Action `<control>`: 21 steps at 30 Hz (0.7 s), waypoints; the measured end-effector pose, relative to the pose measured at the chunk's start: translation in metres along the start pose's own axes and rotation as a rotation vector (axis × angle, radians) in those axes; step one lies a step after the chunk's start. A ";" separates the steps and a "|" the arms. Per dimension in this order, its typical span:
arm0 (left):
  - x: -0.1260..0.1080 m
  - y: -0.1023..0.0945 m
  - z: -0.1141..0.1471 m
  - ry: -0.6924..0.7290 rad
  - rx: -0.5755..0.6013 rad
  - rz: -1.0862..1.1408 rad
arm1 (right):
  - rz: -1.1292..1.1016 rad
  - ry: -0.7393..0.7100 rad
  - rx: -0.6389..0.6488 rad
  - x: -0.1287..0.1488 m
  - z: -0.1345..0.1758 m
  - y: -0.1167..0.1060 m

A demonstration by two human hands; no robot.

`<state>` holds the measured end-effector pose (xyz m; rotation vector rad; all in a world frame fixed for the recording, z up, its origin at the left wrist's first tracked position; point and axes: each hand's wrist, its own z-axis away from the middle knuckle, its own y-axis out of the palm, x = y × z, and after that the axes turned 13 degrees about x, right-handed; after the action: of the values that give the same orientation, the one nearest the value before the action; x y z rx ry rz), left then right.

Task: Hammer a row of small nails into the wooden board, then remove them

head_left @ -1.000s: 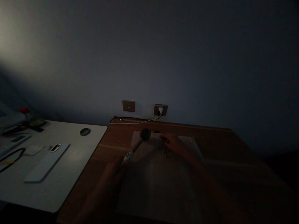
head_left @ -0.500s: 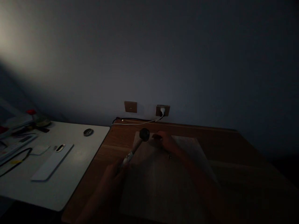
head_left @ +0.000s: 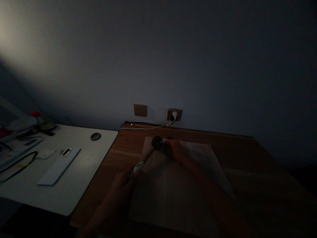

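The scene is very dim. My left hand is closed round the pale handle of a stick-like tool with a dark round head, which looks like a mallet and points away from me. Its exact kind is hard to make out. My right hand has its fingers bent together close by the tool's head; whether they touch it is unclear. Just behind those fingers shows a small dark thing. Under both hands lies a pale flat board. A small upright bit stands beside my right wrist.
The board lies on a brown wooden table against the wall. To the left, a white table holds a long pale box, a round tape roll and cables. A white plug sits in the wall socket.
My right hand's fingers have moved in against the area of the tool's head; the dark thing that was at their tips now shows behind them. The view has shifted slightly.
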<state>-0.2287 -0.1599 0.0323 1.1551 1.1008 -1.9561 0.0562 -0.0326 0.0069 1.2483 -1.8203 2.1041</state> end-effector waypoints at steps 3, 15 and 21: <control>-0.001 0.001 -0.001 -0.029 -0.005 -0.023 | 0.019 0.018 -0.001 0.003 0.001 -0.001; -0.003 0.007 -0.022 0.046 0.000 -0.108 | 0.034 0.155 -0.079 -0.005 -0.008 0.012; -0.004 0.012 -0.028 0.046 0.016 -0.209 | -0.001 0.125 -0.115 -0.025 0.015 -0.004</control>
<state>-0.2066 -0.1405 0.0238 1.1375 1.2765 -2.1077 0.0821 -0.0337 -0.0061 1.0666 -1.8569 1.9965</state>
